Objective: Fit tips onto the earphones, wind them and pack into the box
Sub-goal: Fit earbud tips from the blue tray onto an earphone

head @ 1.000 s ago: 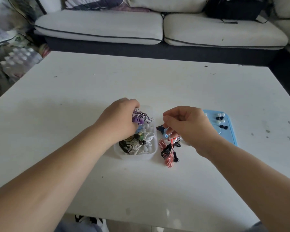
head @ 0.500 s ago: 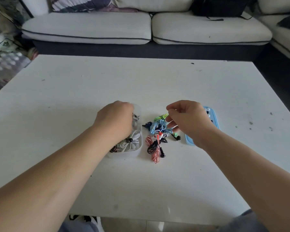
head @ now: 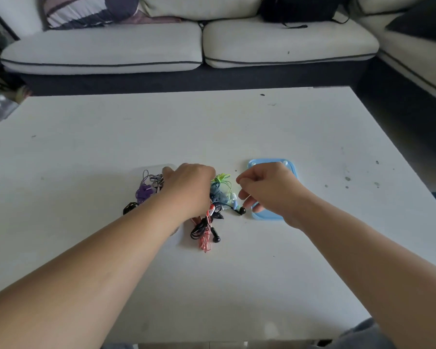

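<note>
Here the earphones [head: 220, 195] lie between left hand [head: 189, 187] and right hand [head: 267, 187], seemingly ungripped.

Coloured earphones [head: 218, 196] heaped beside clear box [head: 150, 169]; purple pair [head: 144, 192] inside

On the table [head: 312, 137] before us, the box [head: 149, 170] lies left of centre, mostly under our left hand [head: 189, 187]. Its rim is faint, so we can place it only roughly. Wound earphones [head: 144, 192] lie in it. Just right of the box, between our hands, a loose heap [head: 222, 190] of earphones rests on the table, and another bundle [head: 204, 233] lies nearer to us. Right of the heap lies the lid [head: 269, 161], partly under our right hand [head: 269, 190], with tips [head: 285, 162] on its far edge. Behind the table stands a sofa [head: 111, 51], which carries a cushion [head: 86, 11] at left and a bag [head: 297, 8] at right.
</note>
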The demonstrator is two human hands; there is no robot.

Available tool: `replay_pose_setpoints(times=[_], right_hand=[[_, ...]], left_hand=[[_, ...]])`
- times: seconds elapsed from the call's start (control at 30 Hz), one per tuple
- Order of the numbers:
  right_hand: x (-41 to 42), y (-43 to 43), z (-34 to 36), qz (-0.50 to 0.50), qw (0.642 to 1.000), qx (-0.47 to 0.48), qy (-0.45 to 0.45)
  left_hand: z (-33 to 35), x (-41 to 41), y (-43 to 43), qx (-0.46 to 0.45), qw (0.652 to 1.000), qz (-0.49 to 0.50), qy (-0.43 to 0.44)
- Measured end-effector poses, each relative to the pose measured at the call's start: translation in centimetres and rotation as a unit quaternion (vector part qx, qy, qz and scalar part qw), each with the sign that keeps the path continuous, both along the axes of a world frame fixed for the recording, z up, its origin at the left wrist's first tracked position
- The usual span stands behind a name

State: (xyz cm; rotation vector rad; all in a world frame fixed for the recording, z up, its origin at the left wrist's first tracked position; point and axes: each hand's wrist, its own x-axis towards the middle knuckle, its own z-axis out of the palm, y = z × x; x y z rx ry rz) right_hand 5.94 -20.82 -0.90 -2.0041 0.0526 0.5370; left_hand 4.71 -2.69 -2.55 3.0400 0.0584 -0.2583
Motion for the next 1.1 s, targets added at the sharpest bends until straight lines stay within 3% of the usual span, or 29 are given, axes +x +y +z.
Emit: replay_pose_setpoints(times=[0.17,0.27,0.33,0.47,0.6,0.73,0.83,0.97,1.1], right_hand=[[0.0,-1.4,-0.1,0.021,1.0,0.004,0.004],[-0.1,-1.8,-0.1,0.036,0.999,0.023,-0.022],[-0.2,-2.0,0.2,0.046,0.997,0.062,-0.031],[-0.6,-2.4,1.0,0.08,0.968,0.236,0.013],[-1.0,-3.2,1.9,0.07,0.931,0.351,0.066],[-0.9,-3.6,1.9,0.038,0.928,0.368,0.049],[-0.6,-3.8,1.5,0.016,0.929,0.367,0.034],[-0.5,-3.7,1.2,0.021,0.94,0.34,0.014],[-0.6,-3.3,1.1,0.04,0.953,0.3,-0.004]], left_hand=[[2.1,0.3,-0.5,-0.085,0.996,0.037,-0.006],[4.4,-0.3,-1.0,-0.189,0.98,0.056,-0.018],[5.6,-0.8,-1.5,-0.293,0.953,0.082,-0.017],[6.3,-1.6,-2.3,-0.482,0.866,0.133,0.02],[6.5,-1.6,-2.4,-0.563,0.81,0.159,0.044],[6.8,-1.6,-2.6,-0.605,0.778,0.145,0.088],[6.8,-1.5,-2.8,-0.599,0.785,0.134,0.087],[6.1,-1.7,-3.2,-0.508,0.854,0.11,0.025],[5.4,-1.8,-3.2,-0.468,0.88,0.076,-0.011]])
